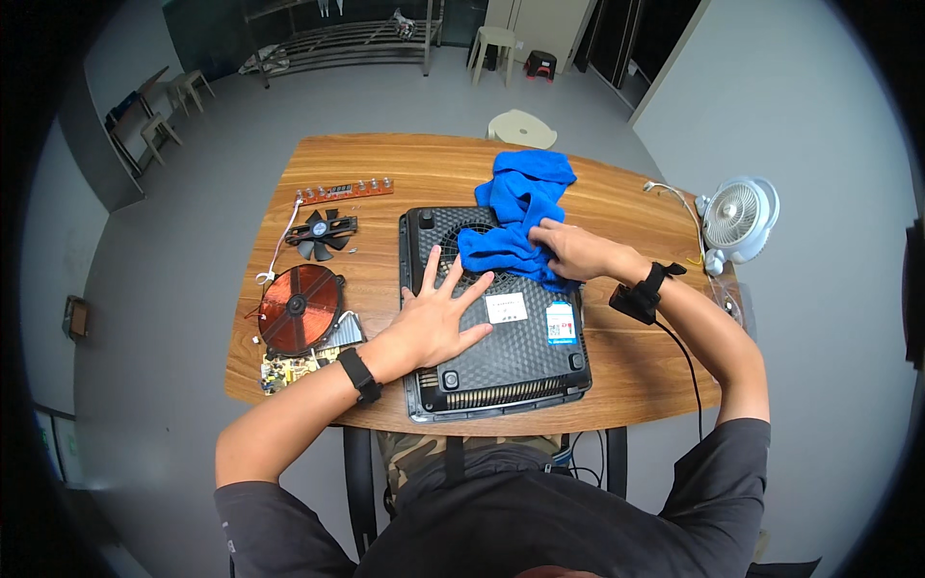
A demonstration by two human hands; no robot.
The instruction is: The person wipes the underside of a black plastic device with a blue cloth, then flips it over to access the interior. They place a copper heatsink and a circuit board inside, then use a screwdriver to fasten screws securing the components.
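Note:
A black plastic appliance base (501,358), like that of an induction cooker, lies underside up on the wooden table, with small feet, a round vent grille and two stickers. My left hand (434,323) rests flat on its left part, fingers spread. At the upper right of the base, my right hand (583,252) is closed on a crumpled blue cloth (525,193). Part of that cloth is pressed over the grille and hides much of it; the rest trails past the far edge onto the tabletop. My right fingertips are partly hidden in its folds.
Left of the base lie a narrow circuit strip (345,191), a black fan (323,233), a round copper coil (301,310) and a circuit board (289,371). A small white desk fan (738,220) stands at the right edge. A black cable (696,371) hangs from my right wrist.

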